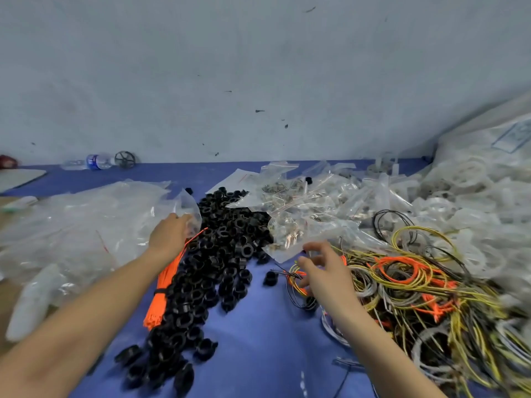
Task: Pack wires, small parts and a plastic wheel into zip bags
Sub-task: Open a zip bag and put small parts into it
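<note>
Blue cloth (253, 349) covers the table. Black plastic rings (218, 262) form a dark pile at the centre. An orange bundle of ties (163, 288), bound by a black band, lies along the pile's left side. Yellow, orange, black and grey wires (408, 285) tangle toward the right edge. Clear zip bags (310, 202), some with a red seal stripe, lie toward the far edge. A clear bottle (94, 161) with a blue label lies at the far left corner, beside a black wheel (125, 159). The wall (258, 67) is pale grey-blue with dark specks.

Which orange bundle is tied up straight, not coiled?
The orange bundle beside the left forearm, bound by a black tie. The other orange wires lie looped in the tangle on the right.
</note>
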`<state>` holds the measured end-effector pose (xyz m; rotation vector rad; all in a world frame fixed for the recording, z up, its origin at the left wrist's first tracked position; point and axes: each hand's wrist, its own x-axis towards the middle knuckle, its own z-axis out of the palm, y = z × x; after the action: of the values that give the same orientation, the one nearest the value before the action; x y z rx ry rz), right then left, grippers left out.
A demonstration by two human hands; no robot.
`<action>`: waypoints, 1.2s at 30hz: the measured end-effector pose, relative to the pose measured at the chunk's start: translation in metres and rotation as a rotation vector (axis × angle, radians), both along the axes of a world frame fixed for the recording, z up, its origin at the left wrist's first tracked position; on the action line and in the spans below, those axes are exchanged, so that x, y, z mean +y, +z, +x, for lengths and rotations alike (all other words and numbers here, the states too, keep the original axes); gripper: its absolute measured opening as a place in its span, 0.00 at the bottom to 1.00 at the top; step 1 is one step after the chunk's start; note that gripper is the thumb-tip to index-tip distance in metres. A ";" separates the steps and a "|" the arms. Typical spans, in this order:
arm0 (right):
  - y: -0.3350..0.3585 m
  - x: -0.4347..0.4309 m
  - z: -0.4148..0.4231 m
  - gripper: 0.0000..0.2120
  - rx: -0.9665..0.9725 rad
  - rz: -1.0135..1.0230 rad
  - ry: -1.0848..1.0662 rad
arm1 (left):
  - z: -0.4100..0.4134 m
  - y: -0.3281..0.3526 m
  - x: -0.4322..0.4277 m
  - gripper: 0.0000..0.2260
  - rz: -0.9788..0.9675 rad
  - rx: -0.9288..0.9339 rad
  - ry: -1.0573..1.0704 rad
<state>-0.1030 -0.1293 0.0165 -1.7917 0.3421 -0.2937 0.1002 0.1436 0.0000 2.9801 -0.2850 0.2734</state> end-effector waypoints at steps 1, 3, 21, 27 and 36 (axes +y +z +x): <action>-0.004 0.001 -0.004 0.08 0.005 0.026 0.001 | 0.000 0.003 0.000 0.15 -0.011 -0.041 0.006; -0.008 0.002 -0.010 0.07 -0.004 0.064 -0.001 | 0.000 0.016 -0.004 0.13 -0.050 -0.122 0.036; 0.008 -0.031 -0.064 0.12 -0.219 0.868 -0.181 | -0.208 0.022 -0.138 0.17 -0.887 0.077 -0.734; 0.009 -0.046 -0.083 0.22 -0.328 0.998 -0.102 | -0.210 0.006 -0.144 0.22 -1.610 0.925 -0.107; 0.016 -0.049 -0.087 0.14 -0.440 0.946 -0.182 | -0.228 0.012 -0.139 0.08 -1.624 1.386 -0.103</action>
<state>-0.1899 -0.1782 0.0328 -0.7403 0.2604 -0.5351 -0.1276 0.0047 0.0122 1.0454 0.0256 -1.0024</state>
